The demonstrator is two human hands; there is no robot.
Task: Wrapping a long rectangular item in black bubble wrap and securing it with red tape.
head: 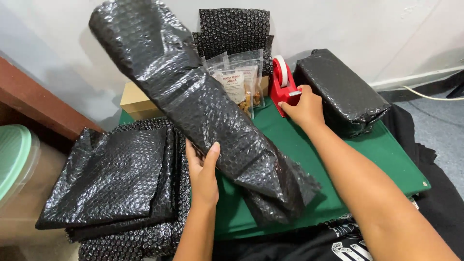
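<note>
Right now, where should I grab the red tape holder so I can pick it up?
Grab the red tape holder around its narrow body, under the white tape roll, coming from above and the near side. It stands upright on the green mat, and the right hand already rests at that end. The snack packets crowd one side and the wrapped black parcel the other.

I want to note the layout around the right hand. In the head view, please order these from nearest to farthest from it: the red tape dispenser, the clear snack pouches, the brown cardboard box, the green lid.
1. Red tape dispenser: under the right hand, touched.
2. Clear snack pouches: just left of the dispenser.
3. Brown cardboard box: farther left, behind the long bubble-wrap bundle.
4. Green lid: far left edge.
</note>
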